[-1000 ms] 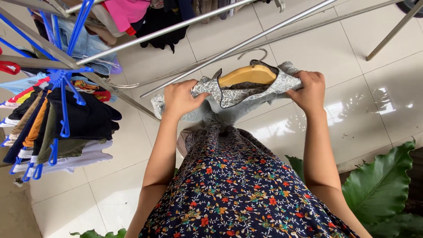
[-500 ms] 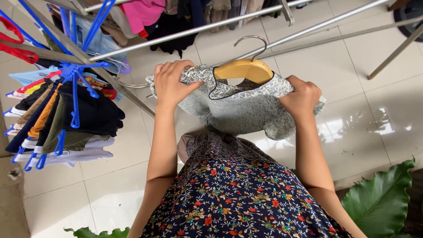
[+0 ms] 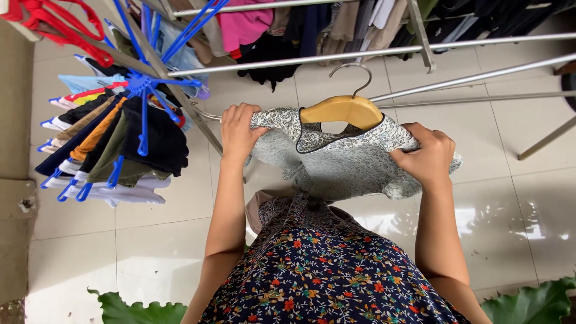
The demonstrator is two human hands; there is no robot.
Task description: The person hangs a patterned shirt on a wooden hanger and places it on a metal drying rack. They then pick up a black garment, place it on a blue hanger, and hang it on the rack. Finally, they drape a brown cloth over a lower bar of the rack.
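Observation:
A grey patterned garment (image 3: 336,162) with dark piping at the neck hangs on a wooden hanger (image 3: 343,110) with a metal hook. My left hand (image 3: 238,131) grips the garment's left shoulder. My right hand (image 3: 427,155) grips its right shoulder. Both hands hold it up in front of me, just below the metal rails of a drying rack (image 3: 384,51). The hanger's ends are hidden inside the fabric.
A blue clip hanger (image 3: 141,90) at the left carries several small dark, orange and white clothes. Pink, black and beige clothes (image 3: 288,30) hang at the top. A red hanger (image 3: 60,24) is at the top left. Green leaves (image 3: 528,303) lie at the bottom. The floor is glossy white tile.
My view has tilted and the garment sits lower in the frame. The fabric has been pulled further over the hanger's shoulders, and the hook has come nearer the rack rails.

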